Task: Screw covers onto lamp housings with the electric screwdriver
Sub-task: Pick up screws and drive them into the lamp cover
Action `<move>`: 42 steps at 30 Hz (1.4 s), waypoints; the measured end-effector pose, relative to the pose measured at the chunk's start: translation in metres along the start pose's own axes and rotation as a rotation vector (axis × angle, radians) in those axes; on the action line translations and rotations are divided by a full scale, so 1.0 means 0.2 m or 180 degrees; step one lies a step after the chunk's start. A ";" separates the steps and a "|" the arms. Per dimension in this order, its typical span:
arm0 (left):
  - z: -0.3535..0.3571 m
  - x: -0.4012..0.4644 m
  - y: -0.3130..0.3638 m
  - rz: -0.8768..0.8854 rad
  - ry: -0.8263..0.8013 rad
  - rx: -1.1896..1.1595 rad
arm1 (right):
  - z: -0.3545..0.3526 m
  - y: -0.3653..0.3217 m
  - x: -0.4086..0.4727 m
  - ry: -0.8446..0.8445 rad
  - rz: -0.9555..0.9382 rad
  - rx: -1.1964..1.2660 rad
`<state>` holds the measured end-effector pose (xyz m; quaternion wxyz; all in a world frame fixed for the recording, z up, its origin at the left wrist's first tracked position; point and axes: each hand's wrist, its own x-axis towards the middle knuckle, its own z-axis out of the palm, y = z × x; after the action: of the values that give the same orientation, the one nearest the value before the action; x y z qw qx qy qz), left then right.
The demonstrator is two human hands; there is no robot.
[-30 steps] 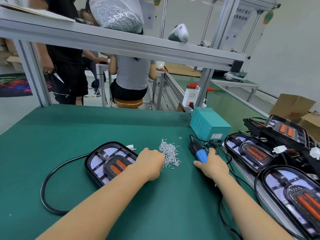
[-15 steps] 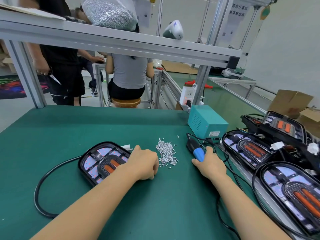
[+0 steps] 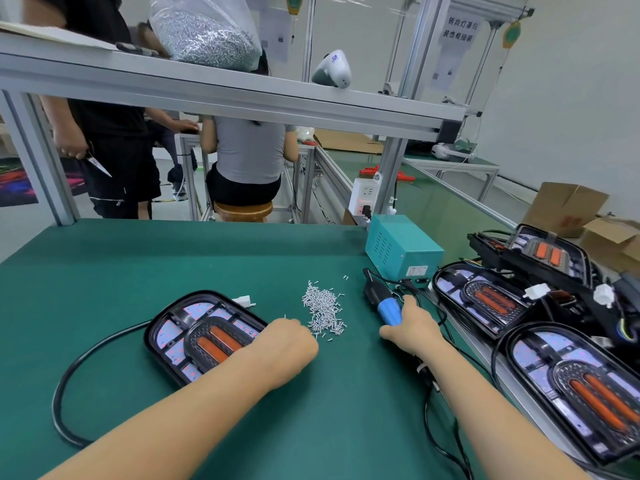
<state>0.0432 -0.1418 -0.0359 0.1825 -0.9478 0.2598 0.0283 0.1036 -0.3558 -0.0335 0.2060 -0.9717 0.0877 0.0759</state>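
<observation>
A black lamp housing (image 3: 204, 336) with orange lenses at its centre lies flat on a green work mat (image 3: 138, 265), a little left of the middle, with a thick black cable (image 3: 69, 375) looping from it toward the near left edge of the mat. Just to its right sits a small heap of loose silver screws (image 3: 323, 308). The person's left hand (image 3: 289, 344) rests on the mat between the housing and the screws, fingers curled under at the near edge of the heap; whether it pinches a screw cannot be told from this view. Further right, the right hand (image 3: 412, 323) grips the blue handle of the electric screwdriver (image 3: 384, 303), which lies on the mat with its dark front end pointing away from the person. Its cord (image 3: 433, 410) trails back along the right forearm. Behind the screwdriver stands a teal power box (image 3: 401, 249). Along the right edge of the bench, several more lamp housings (image 3: 485, 299) of the same kind are lined up and stacked, with white connectors among their wires. Above the bench, an aluminium shelf (image 3: 242, 95) carries a clear bag of screws (image 3: 207, 32) and a white handheld device (image 3: 332, 69). Beyond the bench, one person sits on a wooden stool (image 3: 242, 209) facing away, and another stands to the left holding scissors (image 3: 98, 164). Cardboard boxes (image 3: 568, 206) sit at the far right.
</observation>
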 end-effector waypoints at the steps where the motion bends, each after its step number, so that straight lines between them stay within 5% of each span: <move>1: -0.01 0.00 0.00 -0.0070 0.0027 -0.0165 | 0.00 0.01 0.00 -0.0011 0.0009 0.0204; 7: -0.07 -0.03 -0.02 -0.0659 0.0727 -0.2020 | -0.04 0.00 -0.06 -0.0439 0.0164 0.2152; 13: -0.17 -0.17 -0.10 -0.1187 0.1709 -0.6000 | -0.19 -0.12 -0.21 -0.0807 -0.0127 0.4255; 16: -0.19 -0.24 -0.11 -0.1353 0.1875 -0.7115 | -0.27 -0.23 -0.31 -0.0663 -0.0710 0.5375; 31: -0.20 -0.41 -0.07 -0.0976 0.1372 -0.9392 | -0.37 -0.70 -0.60 0.0605 -0.1907 0.6897; 42: -0.22 -0.46 -0.06 -0.0873 0.1575 -0.9568 | -0.35 -0.77 -0.62 0.0744 -0.2178 0.6719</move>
<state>-0.0319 -0.1040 0.0237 -0.9626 -0.2464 -0.0724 0.0866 0.0219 -0.2290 0.1130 0.9288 -0.2834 -0.1453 -0.1893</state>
